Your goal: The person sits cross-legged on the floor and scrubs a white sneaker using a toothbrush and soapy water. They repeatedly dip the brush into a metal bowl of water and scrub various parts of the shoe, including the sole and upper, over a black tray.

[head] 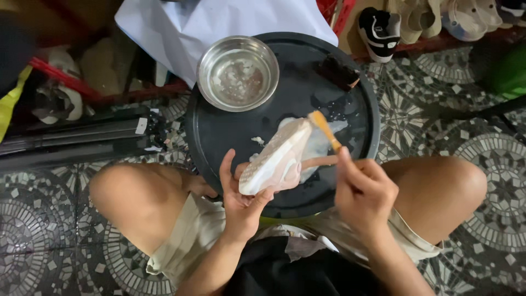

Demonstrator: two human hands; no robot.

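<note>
Hands (244, 192) grip shoe (276, 159) — tray's (219, 137) near rim.

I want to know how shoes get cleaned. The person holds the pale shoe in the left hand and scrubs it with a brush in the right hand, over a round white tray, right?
Almost. The tray is black, not white, as the head view shows. The left hand does hold the pale shoe, and the right hand holds the brush against it.

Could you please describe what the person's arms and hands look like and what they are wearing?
Both forearms are bare, with no sleeves in view. The left hand and right hand wear no gloves; no rings or watch show. Lower down are beige shorts and a dark top.
</note>
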